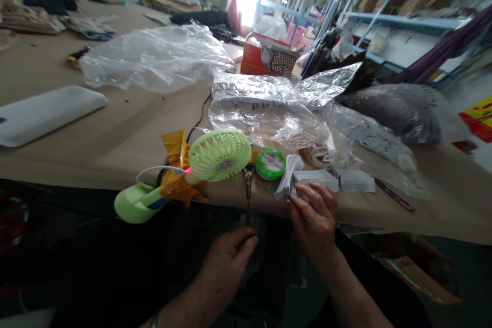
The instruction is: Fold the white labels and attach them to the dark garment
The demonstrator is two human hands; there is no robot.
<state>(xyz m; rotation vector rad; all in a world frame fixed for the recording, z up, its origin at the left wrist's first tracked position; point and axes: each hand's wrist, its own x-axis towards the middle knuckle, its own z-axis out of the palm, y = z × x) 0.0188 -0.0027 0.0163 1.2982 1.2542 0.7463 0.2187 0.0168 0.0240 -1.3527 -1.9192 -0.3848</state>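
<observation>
My right hand [315,211] is at the table's front edge, its fingers bent together over small white paper slips and its fingertips pinching at the lower end of one bundle [289,177]. Another stack of white slips [317,179] lies right behind those fingers, and a further stack [356,181] sits to its right. My left hand [232,251] hangs below the edge over a dark area, thumb and fingers drawn together. What it holds, if anything, is lost in the dark. A green round tub [270,163] with whitish contents stands left of the slips.
A green fan [220,155] is fixed with orange tape [179,184] at the edge. Beside it lies a small screwdriver-like tool [248,182]. Clear plastic bags [261,107] cover the middle; a pink-handled slim tool [395,196] lies right, a white flat case [52,111] left.
</observation>
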